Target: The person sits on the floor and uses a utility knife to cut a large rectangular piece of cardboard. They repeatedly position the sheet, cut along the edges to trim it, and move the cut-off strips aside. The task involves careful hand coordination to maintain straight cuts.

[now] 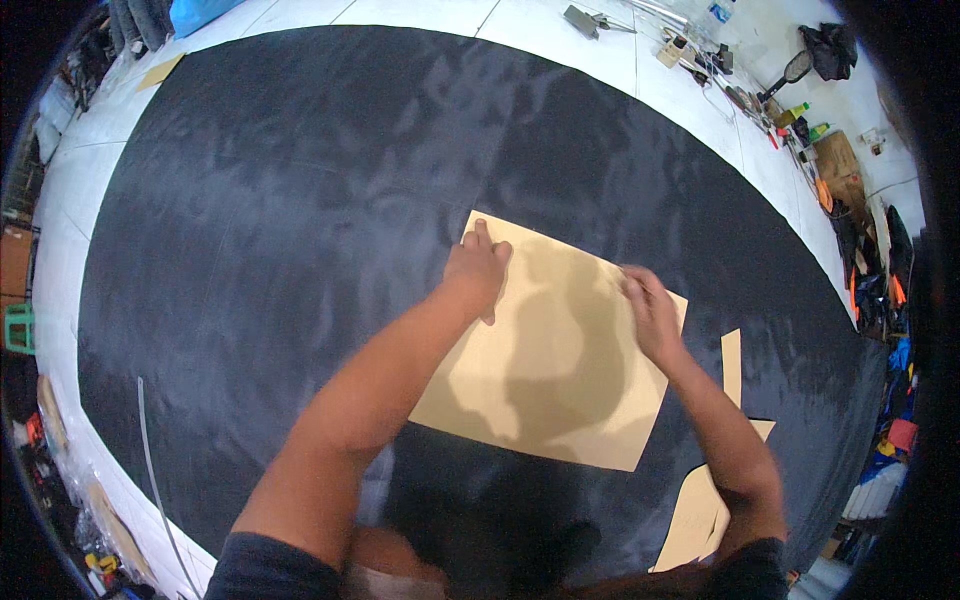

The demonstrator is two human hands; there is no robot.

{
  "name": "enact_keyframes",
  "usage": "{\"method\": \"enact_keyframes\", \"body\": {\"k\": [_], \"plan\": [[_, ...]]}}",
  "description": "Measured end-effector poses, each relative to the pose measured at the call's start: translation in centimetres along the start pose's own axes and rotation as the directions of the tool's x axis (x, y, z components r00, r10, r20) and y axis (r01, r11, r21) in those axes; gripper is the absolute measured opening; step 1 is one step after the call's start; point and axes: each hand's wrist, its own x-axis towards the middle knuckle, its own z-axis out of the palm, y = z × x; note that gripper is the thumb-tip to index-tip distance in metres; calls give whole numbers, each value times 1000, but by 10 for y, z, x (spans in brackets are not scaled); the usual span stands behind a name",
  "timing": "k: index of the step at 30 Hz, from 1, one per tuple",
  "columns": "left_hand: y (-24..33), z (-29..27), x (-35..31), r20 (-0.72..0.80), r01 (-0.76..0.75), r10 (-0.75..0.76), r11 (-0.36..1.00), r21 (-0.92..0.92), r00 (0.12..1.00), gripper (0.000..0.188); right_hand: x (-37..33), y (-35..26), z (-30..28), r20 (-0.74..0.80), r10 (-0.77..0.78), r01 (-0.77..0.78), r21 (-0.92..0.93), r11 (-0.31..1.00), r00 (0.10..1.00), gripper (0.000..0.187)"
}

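A white tiled floor (80,175) stretched out beneath everything, its straight joints bent by the wide lens. Over most of it lay a big black sheet (290,240), faintly wrinkled and glossy in patches. On that, right of the middle and directly in front of the person, a tan rectangular sheet (550,370) lay slightly turned, with dark shadows falling across its face. Both bare arms reached up to it from short dark sleeves. The left hand (477,268) rested at its upper left corner, index finger stretched toward the corner, thumb apart and pointing down along the left edge, the hand loosely spread rather than gripping. The right hand (652,310) was at the upper edge near the right corner, fingers bent and slightly blurred; whether they pinched the sheet or only touched it, I could not tell. Near the right forearm lay a tan piece with a curved edge (692,515), partly covered by the arm, and above it a narrow tan strip (732,370), whose lower end met the forearm in the view. A thin grey strip (148,450) ran from the black sheet's left part onto the floor. Smaller still, a flat yellowish piece (160,72) lay at the black sheet's upper left edge.
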Motion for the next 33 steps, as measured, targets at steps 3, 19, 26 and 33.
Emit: {"method": "enact_keyframes", "body": {"k": [3,19,26,33], "plan": [[1,-1,1,12,9,-9,1000,27,1000,118,63,-30,79,-4,3,-1,405,914,1000,32],[-5,-1,7,122,-29,17,995,96,992,132,127,-95,164,-14,16,-14,149,989,1000,28],[-5,3,7,74,-29,24,998,63,997,129,132,-93,161,49,-62,61,22,998,997,28],[-3,3,9,58,-8,8,1000,8,998,119,95,-46,115,-97,-84,80,-48,996,992,23]]}}
